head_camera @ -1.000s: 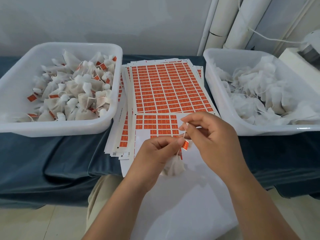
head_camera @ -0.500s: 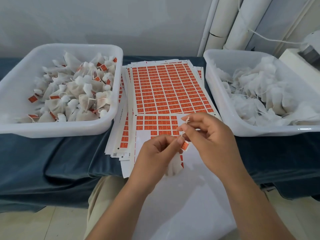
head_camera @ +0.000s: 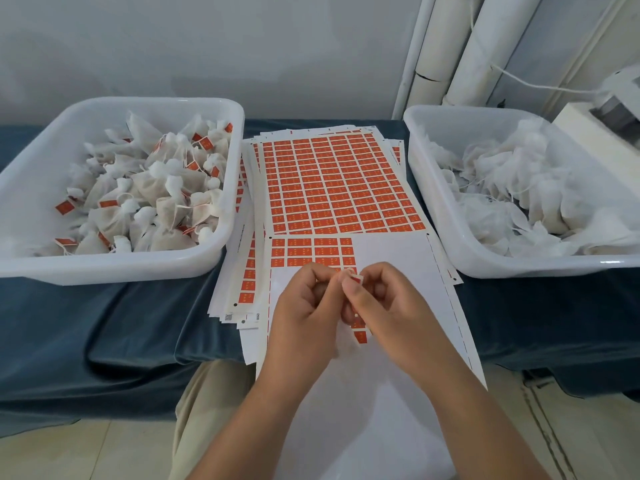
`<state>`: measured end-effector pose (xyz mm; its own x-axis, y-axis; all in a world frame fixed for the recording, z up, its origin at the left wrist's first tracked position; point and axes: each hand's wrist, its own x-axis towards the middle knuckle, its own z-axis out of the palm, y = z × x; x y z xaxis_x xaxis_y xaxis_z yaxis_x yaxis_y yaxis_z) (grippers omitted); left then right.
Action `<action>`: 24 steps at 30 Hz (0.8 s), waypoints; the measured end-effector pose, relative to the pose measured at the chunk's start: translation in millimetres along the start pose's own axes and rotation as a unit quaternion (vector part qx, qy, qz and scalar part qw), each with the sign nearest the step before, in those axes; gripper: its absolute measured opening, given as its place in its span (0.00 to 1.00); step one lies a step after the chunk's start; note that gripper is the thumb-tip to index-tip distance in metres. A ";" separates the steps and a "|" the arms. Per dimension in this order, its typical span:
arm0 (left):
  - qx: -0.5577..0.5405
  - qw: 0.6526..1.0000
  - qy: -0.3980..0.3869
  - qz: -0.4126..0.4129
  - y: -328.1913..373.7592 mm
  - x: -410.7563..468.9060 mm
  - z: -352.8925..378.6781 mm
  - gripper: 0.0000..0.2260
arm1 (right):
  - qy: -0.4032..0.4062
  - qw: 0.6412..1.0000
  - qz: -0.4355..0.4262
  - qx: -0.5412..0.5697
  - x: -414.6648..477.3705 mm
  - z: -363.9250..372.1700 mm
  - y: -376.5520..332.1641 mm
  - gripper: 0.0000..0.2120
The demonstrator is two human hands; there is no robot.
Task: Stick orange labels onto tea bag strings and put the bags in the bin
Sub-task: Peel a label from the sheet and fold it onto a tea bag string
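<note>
Orange label (head_camera: 356, 279), seemingly folded over, pinched by left hand (head_camera: 308, 317) and right hand (head_camera: 391, 306), hands now closer together than before

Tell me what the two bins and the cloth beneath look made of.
Left bin and right bin: likely plastic, white, smooth, faintly translucent, glossy glints on rounded rims.
Cloth: seemingly velvety fabric, dark teal, soft sheen along its folds.

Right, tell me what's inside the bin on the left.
The left bin holds a heap of white tea bags, many with orange labels on their strings. Bags lower in the heap and the bin floor beneath them are covered, so their labels cannot be checked.
</note>
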<state>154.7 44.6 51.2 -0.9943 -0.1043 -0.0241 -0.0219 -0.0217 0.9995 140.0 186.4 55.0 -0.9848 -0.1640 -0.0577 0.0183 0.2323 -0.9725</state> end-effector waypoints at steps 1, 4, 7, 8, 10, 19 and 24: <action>-0.003 1.000 -0.004 0.006 0.3 -0.1 -0.5 0.09 | -0.004 1.000 0.001 0.002 -0.2 0.0 -0.4 0.15; 0.004 1.000 -0.014 0.023 1.3 0.4 -0.4 0.10 | -0.005 0.999 -0.036 -0.023 -2.4 0.1 1.5 0.15; 0.010 0.999 -0.029 0.033 2.0 0.0 -0.7 0.11 | 0.024 0.997 -0.059 -0.043 -4.1 0.6 0.7 0.13; 0.011 0.999 -0.035 0.037 1.8 -0.2 -1.2 0.11 | 0.028 0.997 -0.062 -0.044 -4.7 0.6 0.5 0.12; 0.012 0.998 -0.045 0.043 1.8 -0.5 -2.0 0.11 | 0.027 0.995 -0.078 -0.058 -6.1 -0.3 0.2 0.12; 0.073 0.993 -0.038 0.083 1.0 0.9 -5.9 0.07 | 0.062 0.989 -0.103 -0.086 -10.8 -2.2 3.3 0.10; 0.078 0.992 -0.039 0.093 2.7 2.2 -5.6 0.05 | 0.040 0.992 -0.085 -0.084 -11.1 3.5 5.1 0.14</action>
<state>153.1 38.8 53.8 -0.9876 -0.0147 0.1562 0.1524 0.1460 0.9775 151.7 186.1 49.9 -0.9819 -0.1397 0.1276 -0.1709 0.3662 -0.9147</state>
